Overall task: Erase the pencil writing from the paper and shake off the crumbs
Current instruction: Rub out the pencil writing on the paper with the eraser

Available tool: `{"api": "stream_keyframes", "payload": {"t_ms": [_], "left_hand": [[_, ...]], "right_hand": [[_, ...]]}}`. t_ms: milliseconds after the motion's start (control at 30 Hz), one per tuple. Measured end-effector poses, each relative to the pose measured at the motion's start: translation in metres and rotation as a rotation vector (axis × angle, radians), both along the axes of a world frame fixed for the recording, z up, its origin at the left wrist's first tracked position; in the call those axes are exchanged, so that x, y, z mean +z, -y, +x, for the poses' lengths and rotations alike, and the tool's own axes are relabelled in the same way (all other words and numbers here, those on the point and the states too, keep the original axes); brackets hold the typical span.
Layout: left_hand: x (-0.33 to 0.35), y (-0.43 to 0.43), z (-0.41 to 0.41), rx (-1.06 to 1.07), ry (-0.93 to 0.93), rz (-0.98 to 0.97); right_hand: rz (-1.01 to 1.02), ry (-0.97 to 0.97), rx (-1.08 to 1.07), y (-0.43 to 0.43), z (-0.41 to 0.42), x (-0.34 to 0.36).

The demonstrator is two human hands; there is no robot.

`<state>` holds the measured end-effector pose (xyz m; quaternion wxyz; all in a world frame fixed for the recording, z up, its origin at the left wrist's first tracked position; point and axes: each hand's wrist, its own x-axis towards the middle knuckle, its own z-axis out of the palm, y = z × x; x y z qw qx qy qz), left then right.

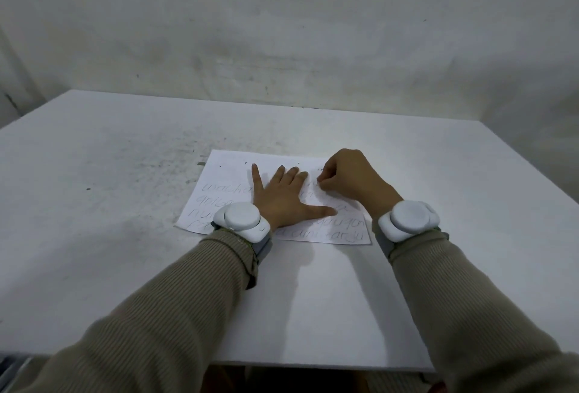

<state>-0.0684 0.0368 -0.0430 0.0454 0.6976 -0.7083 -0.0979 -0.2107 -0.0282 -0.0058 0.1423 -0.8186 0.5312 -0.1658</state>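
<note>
A white rectangular sheet of paper with grey pencil handwriting lies flat on the white bench. The left hand presses on its middle, grip released, fingers spread flat. Just right of it the right hand rests on the sheet with its grip clenched, fingertips pinched at the paper; whether they hold anything cannot be told. Dark crumbs dot the sheet's far edge, beyond the left fingertips
</note>
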Motion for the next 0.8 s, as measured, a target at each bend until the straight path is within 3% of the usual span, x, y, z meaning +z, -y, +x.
{"api": "stream_keyframes", "payload": {"t_ms": [267,467,667,800], "left_hand": [[0.001,-0.002,0.000,0.000,-0.009,-0.007],[0.001,0.000,0.001,-0.015,0.014,-0.033],[0.001,-0.001,-0.001,-0.005,0.019,-0.038],[0.001,-0.001,-0.001,-0.013,0.018,-0.055]], "right_hand": [[-0.059,-0.011,0.000,0.005,0.003,-0.001],[-0.009,-0.200,0.138,-0.001,0.008,0.003],[-0.068,-0.076,0.057,0.007,0.007,0.003],[-0.003,-0.105,0.116,0.004,0.005,-0.002]]}}
